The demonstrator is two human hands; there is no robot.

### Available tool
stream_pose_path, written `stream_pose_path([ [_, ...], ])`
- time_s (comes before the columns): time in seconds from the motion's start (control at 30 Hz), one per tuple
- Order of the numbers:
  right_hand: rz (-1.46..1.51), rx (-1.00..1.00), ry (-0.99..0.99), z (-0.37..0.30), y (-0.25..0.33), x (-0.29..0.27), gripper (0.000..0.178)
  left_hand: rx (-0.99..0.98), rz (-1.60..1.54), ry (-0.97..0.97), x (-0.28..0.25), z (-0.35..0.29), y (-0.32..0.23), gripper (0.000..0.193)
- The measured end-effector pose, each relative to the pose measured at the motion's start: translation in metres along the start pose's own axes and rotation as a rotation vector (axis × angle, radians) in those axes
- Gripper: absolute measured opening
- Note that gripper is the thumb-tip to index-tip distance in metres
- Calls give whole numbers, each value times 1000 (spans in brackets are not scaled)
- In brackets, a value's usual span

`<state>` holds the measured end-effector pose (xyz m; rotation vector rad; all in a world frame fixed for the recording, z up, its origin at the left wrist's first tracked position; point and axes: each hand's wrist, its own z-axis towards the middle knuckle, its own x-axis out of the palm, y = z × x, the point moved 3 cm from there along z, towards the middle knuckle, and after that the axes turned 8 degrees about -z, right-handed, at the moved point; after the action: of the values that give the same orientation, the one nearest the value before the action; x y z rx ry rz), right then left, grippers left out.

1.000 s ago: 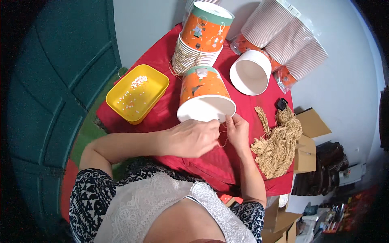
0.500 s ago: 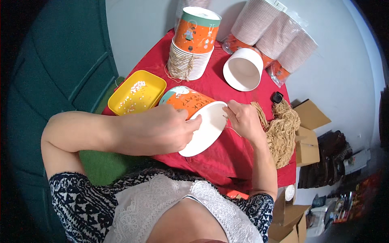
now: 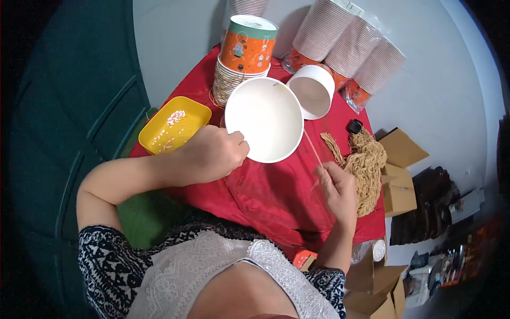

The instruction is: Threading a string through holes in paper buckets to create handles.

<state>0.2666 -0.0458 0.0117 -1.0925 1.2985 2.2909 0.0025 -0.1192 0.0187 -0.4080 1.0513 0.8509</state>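
Left hand (image 3: 215,151) tight on bucket (image 3: 264,121) at rim, elbow out; right hand (image 3: 338,186) pinching string (image 3: 312,147), toward worktop's (image 3: 287,186) right edge.

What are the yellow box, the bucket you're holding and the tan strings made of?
Yellow box: probably plastic; smooth, moulded-looking with rounded corners. Bucket: perhaps coated paperboard; smooth white inside, thin rim. Strings: likely plant fibre or cotton; matt, loose tan strands.

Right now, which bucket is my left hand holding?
The frontmost bucket, white inside facing the camera: your left hand grips its rim, and a cord runs from it to your right hand. Neither hand touches the other buckets.
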Motion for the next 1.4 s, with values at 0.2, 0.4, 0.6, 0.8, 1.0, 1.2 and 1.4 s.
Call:
stream_pose_path([
  [0.2, 585, 48, 141, -37, -23, 12, 23, -179, -97, -16, 12, 10, -8, 13],
  [0.4, 1010, 95, 271, -58, -33, 31, 27, -256, -115, 15, 18, 13, -15, 16],
  [0.6, 1256, -23, 183, -55, -28, 50, 30, -338, -152, 76, 26, 2, -23, 18],
  [0.8, 1622, -12, 15, -32, -17, 63, 23, -394, -276, 16, 10, -3, -33, 24],
  [1.0, 1740, -21, 16, -19, -9, 70, 22, -228, -519, -268, 1, -6, -50, 34],
  [1.2, 1842, -15, 29, -17, -1, 78, 22, -244, -719, -251, 13, 3, -59, 33],
  [1.4, 1831, 21, 21, -21, -1, 81, 23, -112, -734, -326, 27, 10, -56, 17],
])
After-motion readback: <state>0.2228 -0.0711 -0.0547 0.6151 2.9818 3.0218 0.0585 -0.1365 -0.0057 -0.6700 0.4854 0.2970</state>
